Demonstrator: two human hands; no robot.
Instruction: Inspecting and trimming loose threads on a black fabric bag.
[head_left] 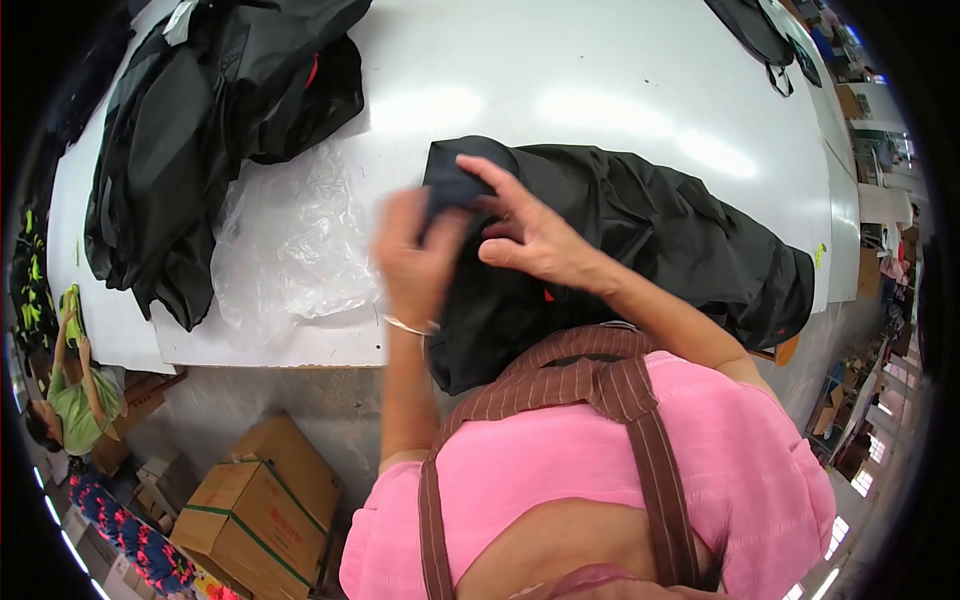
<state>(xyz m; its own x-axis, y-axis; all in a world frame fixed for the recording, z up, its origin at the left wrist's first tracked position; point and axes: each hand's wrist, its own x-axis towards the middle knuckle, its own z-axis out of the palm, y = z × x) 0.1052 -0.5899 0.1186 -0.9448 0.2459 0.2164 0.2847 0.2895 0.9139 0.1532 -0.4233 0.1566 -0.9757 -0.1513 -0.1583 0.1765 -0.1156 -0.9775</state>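
Note:
A black garment (650, 210) lies bunched lengthwise across the white table (480, 60) in front of me. Its left end shows a dark navy patch of cloth (458, 170). My left hand (415, 250) is beside that end, smeared by motion, so its grip on the cloth cannot be made out. Just right of it, my right hand (535, 235) hovers at the navy cloth with its index finger stretched out and its thumb apart. Nothing shows held in it. A small red mark (548, 294) sits on the garment below my right wrist.
More black garments (200, 130) are heaped at the far left, beside a crumpled clear plastic bag (300, 240). A black bag-like item (755, 35) lies at the far right. Cardboard boxes (250, 510) stand on the floor at lower left, near another person (80, 400) in green.

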